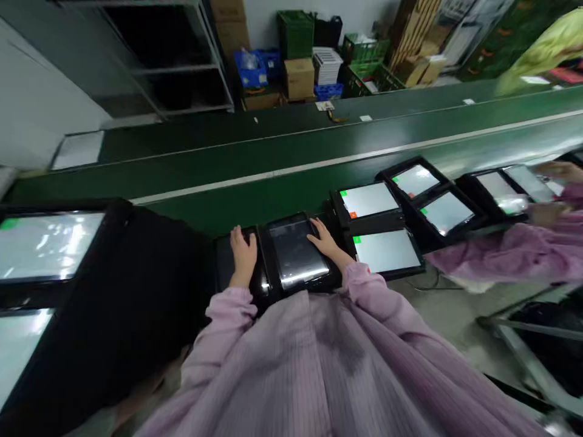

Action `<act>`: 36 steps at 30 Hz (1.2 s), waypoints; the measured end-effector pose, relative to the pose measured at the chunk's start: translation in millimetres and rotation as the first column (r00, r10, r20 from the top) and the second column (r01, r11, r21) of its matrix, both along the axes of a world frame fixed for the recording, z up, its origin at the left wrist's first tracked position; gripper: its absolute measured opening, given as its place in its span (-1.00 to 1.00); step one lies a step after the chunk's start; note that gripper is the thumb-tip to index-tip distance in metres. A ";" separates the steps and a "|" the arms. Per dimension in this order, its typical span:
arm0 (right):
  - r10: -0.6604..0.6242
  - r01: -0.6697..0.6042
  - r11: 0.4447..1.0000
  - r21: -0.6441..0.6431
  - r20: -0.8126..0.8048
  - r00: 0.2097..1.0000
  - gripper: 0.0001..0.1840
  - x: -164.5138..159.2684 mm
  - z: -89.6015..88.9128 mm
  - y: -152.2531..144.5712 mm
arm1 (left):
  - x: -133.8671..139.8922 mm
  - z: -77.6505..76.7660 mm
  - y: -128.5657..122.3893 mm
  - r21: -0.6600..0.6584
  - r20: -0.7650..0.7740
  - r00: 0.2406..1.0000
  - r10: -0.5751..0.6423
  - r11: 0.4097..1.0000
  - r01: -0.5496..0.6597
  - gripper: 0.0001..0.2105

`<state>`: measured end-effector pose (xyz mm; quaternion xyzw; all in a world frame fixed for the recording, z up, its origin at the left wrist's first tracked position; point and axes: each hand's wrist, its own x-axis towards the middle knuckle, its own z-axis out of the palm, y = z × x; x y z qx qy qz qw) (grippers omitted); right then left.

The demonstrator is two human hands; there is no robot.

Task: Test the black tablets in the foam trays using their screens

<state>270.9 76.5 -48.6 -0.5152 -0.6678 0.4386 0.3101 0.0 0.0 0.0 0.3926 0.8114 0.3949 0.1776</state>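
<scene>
In front of me at the belt's near edge lies a black holder with two dark, flat screen panels side by side. My left hand [244, 258] rests on the left panel [225, 261], fingers stretched out and thumb apart. At the upper right edge of the right panel [296, 252] is my right hand [327, 243], fingers extended and touching that edge without closing round it. Light reflects along the right panel's lower edge. Close by on the right, another black holder carries two lit white screens [387, 250] with small green and orange marks.
A green conveyor belt [218, 200] crosses in front. More lit screens [416, 181] lie rightward, where a co-worker's pink sleeve [510, 249] reaches in. Left are large lit screens [50, 243] and a black cover [150, 291]. Crates [296, 33] and cartons [299, 77] stand behind.
</scene>
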 end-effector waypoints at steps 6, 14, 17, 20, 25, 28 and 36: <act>0.006 -0.005 0.999 -0.033 0.028 1.000 -0.25 31.7 -4.7 -46.0 | -30.4 -8.4 -101.2 -0.123 0.016 0.962 0.271 0.956 -0.267 -0.39; 0.103 -0.102 0.995 -0.013 0.144 0.984 -0.24 39.8 6.5 -58.8 | -28.7 -14.4 -145.1 -0.142 0.056 0.956 0.288 0.950 -0.278 -0.53; 0.128 -0.133 0.991 0.011 0.191 0.973 -0.25 42.4 10.4 -60.4 | -30.5 -16.2 -146.0 -0.122 0.068 0.961 0.270 0.958 -0.260 -0.60; 0.131 -0.145 0.988 0.045 0.230 0.964 -0.27 45.3 18.3 -68.6 | -34.8 -17.3 -149.7 -0.105 0.086 0.960 0.266 0.961 -0.257 -0.58; 0.255 -0.328 0.918 0.224 0.300 0.919 -0.51 41.3 47.8 -92.8 | -49.1 -18.5 -156.5 -0.127 0.162 0.963 0.215 0.973 -0.195 -0.35; 0.382 -0.518 0.772 0.367 0.383 0.841 -0.71 33.3 63.4 -101.9 | -59.1 -19.9 -160.5 -0.168 0.251 0.958 0.140 0.981 -0.099 -0.22; 0.402 -0.594 0.722 0.353 0.485 0.777 -0.66 4.6 66.4 -92.6 | -68.4 -27.8 -159.9 -0.183 0.356 0.920 0.165 0.978 -0.104 -0.25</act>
